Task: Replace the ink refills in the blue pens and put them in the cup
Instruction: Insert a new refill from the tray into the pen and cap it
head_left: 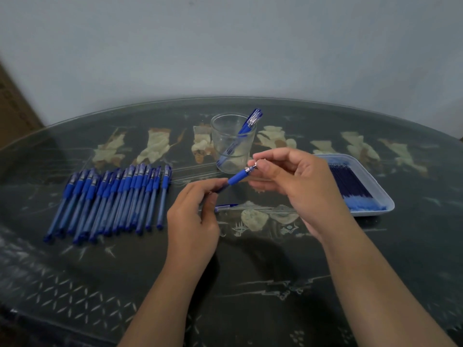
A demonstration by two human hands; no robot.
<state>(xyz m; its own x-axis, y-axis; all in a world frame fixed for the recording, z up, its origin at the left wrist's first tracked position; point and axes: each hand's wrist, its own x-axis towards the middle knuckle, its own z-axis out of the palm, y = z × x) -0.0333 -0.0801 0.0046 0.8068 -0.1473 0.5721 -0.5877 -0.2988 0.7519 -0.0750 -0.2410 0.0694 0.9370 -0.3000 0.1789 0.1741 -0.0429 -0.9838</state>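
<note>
Over the glass table point(250, 271), a blue pen point(237, 177) is gripped at the barrel by the left hand point(193, 219), its metal tip point(251, 168) pinched by the right hand point(295, 184), seemingly for unscrewing.

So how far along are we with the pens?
Early days. Done: one or two finished pens stand in the cup. In hand: one pen, left grip on its barrel, right grip pinching the tip end; a loose cap lies on the table. Left: the long row of pens, with refills waiting in the tray.
</note>
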